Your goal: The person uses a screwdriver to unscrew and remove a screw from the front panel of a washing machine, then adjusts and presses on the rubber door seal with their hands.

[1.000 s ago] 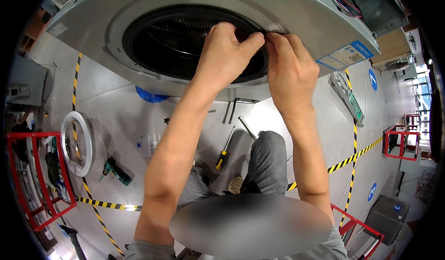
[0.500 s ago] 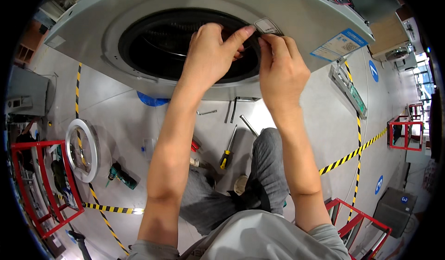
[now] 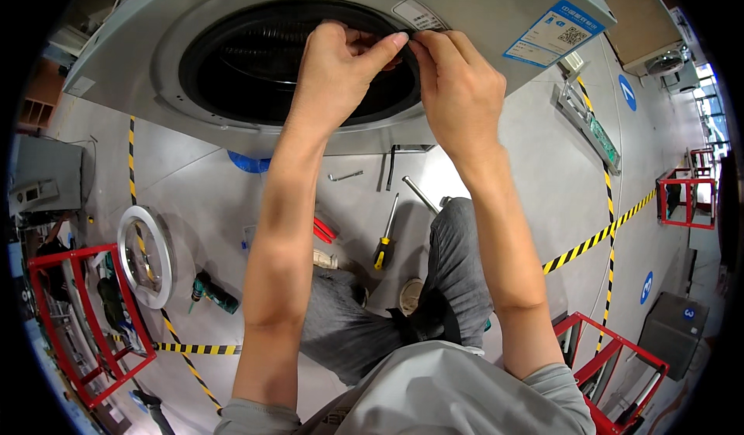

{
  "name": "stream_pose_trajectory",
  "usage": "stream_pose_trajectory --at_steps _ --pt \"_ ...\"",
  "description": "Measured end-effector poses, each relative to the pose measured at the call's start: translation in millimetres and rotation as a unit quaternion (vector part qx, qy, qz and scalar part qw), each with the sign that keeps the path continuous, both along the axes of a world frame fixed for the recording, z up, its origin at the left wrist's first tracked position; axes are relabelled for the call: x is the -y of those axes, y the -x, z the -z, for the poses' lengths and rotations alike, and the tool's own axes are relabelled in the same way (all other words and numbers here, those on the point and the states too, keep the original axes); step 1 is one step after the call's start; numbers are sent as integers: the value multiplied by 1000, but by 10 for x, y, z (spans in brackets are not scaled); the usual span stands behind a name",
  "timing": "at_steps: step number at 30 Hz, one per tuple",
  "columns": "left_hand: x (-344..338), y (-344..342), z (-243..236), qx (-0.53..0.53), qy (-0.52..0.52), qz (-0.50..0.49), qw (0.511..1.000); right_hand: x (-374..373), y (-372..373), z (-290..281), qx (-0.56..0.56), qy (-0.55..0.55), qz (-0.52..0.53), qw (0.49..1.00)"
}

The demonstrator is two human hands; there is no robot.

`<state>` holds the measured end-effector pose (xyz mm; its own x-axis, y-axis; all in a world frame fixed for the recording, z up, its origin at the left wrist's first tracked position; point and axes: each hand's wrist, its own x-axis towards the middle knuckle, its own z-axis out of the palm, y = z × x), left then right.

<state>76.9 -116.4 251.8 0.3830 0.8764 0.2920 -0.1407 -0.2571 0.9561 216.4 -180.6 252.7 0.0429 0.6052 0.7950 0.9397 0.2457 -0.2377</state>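
Observation:
In front of me is a grey front-loading washing machine (image 3: 128,86) with its round drum opening uncovered. A black rubber door seal (image 3: 191,78) lines that opening. My left hand (image 3: 329,78) reaches over the opening, its fingers curled inside and its thumb pressed on the seal's right edge. Close beside that thumb, my right hand (image 3: 465,86) pinches the same edge between thumb and fingers. The two sets of fingertips almost meet below a white label (image 3: 419,15). What lies between the fingertips is mostly hidden.
On the floor lie a screwdriver (image 3: 383,247), red-handled pliers (image 3: 323,230), a metal bar (image 3: 421,195), a small wrench (image 3: 345,176) and a green drill (image 3: 213,294). The round door ring (image 3: 161,258) stands left by a red frame (image 3: 66,253). A control panel (image 3: 593,129) lies right.
The view has shifted a little. My hands have slid slightly down along the seal's right edge, away from the white label, and their fingertips are closer together.

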Motion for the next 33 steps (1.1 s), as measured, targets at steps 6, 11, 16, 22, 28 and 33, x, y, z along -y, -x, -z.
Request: stream_pose_trajectory --at_steps 6,11,16,22,28,33 --pt "-70 40 39 -8 -16 12 1000 -47 -61 -90 87 8 -24 996" --pt "-76 36 24 -16 -9 14 1000 -58 -121 -160 141 12 -53 988" --pt "-60 65 -32 -46 1 21 999 -61 -25 -69 92 -31 -17 995" --pt "-53 -13 -33 -68 -30 -2 997 -77 108 22 45 -38 84 995" --pt "-29 0 -22 -27 23 -6 999 205 -24 304 -126 49 14 991" --pt "-23 -82 7 -64 12 19 998 167 48 500 -147 23 59 987"
